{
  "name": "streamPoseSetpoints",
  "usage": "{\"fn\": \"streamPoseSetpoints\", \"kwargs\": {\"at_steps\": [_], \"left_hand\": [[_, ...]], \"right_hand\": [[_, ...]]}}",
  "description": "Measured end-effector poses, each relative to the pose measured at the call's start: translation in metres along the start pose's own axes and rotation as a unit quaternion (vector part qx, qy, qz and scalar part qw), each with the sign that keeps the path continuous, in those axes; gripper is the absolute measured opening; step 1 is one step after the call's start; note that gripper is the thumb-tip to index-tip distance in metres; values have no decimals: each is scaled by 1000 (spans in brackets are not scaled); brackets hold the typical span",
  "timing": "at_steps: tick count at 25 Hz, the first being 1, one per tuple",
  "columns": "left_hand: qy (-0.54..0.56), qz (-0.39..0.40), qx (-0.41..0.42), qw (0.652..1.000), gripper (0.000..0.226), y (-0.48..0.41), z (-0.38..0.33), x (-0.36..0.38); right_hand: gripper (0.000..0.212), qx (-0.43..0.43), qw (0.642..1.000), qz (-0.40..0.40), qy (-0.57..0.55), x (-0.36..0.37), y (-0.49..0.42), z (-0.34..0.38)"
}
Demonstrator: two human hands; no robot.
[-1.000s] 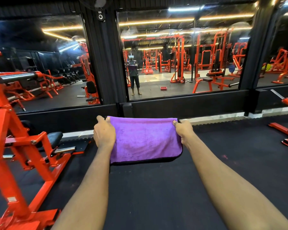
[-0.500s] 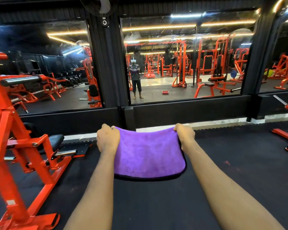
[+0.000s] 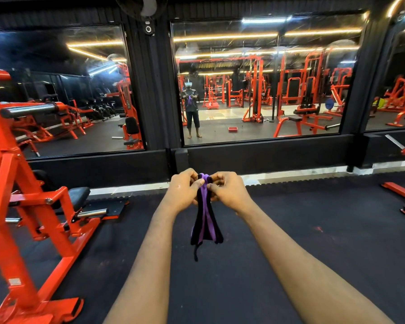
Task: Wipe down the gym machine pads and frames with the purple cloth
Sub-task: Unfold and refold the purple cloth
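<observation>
Currently pinching the purple cloth [image 3: 206, 224] by its top with left hand [image 3: 184, 192] and right hand [image 3: 230, 192], hanging straight down mid-air. Well apart from the machine [image 3: 36, 197] and seat pad [image 3: 78, 194], leftward, nearer the left hand.

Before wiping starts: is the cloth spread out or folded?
Folded. The cloth hangs as a narrow doubled strip, its top pinched between the left hand and right hand.

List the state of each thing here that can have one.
purple cloth: bunched narrow, hanging in the air from both hands, touching no machine.
left hand: pinches the cloth's top.
right hand: pinches the cloth's top, beside the left hand.
orange machine: at the left, untouched.
seat pad: bare, untouched.
</observation>
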State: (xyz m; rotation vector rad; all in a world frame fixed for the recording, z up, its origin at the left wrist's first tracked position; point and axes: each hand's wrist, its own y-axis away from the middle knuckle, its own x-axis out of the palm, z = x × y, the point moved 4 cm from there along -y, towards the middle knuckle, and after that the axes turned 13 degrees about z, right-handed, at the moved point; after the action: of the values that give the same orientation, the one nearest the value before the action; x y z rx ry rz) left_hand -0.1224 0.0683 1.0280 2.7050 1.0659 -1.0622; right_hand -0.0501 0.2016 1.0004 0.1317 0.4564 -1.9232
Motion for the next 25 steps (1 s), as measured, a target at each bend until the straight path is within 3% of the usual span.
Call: {"fn": "streamPoseSetpoints", "kwargs": {"at_steps": [6,9,13,16,18,20,23,25], "left_hand": [[-12,66,8,998,18,-2,-3,1],[-85,81,46,992,33,0,-8,-2],[-116,60,63,990,32,-3,-5,-10],[-136,167,4,976,49,-4,14,-11],[-99,236,-34,966,37,2,24,-8],[-85,209,-27,974,25,3,29,-6],[-111,63,61,990,22,2,24,-7],[-97,10,90,991,18,2,22,-6]], "right_hand": [[26,-15,999,48,19,-5,5,3],[17,-10,997,78,-7,-11,11,2],[12,-27,995,100,5,-20,14,1],[23,-33,993,113,16,-30,15,2],[27,-27,995,100,9,-39,14,0],[25,-2,998,61,-2,-49,11,-10],[21,52,998,-22,-3,-59,6,-30],[15,74,996,-42,-15,-57,6,-41]]}}
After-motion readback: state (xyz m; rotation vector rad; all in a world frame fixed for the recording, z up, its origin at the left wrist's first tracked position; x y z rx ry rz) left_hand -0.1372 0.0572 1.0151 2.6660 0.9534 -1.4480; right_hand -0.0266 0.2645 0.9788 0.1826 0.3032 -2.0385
